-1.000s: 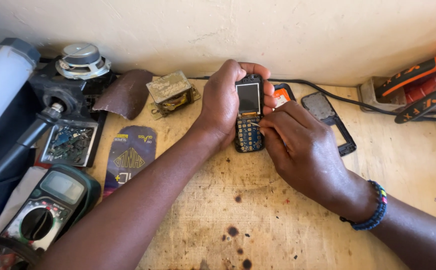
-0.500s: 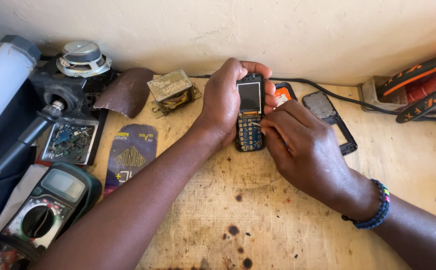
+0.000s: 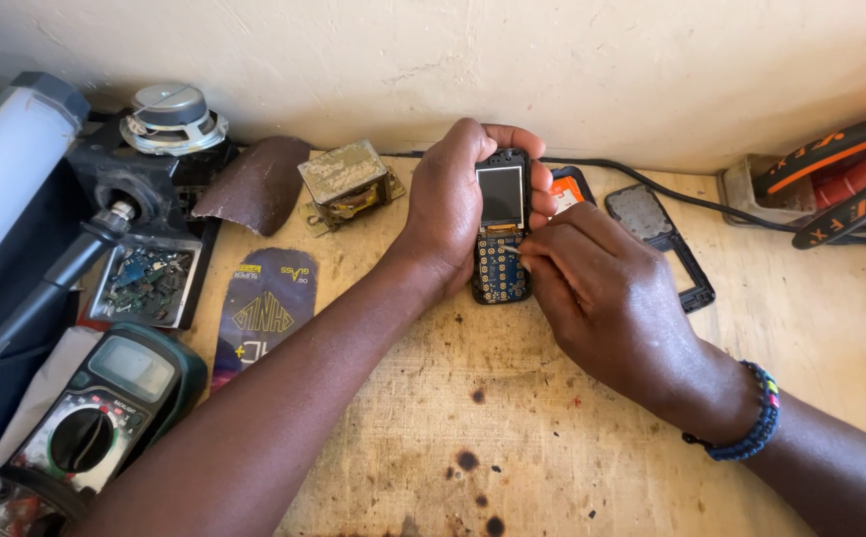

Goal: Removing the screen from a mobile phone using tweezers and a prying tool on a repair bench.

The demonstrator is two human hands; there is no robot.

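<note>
Stained wooden bench (image 3: pixel 513 438), multimeter (image 3: pixel 95 418), transformer (image 3: pixel 348 184)

Phone (image 3: pixel 502 229) between hands, multimeter (image 3: pixel 105 408) far left

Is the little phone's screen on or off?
Off, it looks like. The phone screen is plain grey with no picture or light, while the left hand holds it and the right hand touches its bare keypad board.

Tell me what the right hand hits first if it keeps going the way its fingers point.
The right hand points up-left at the opened phone; its fingertips already seem to touch the keypad board, held by the left hand.
</note>
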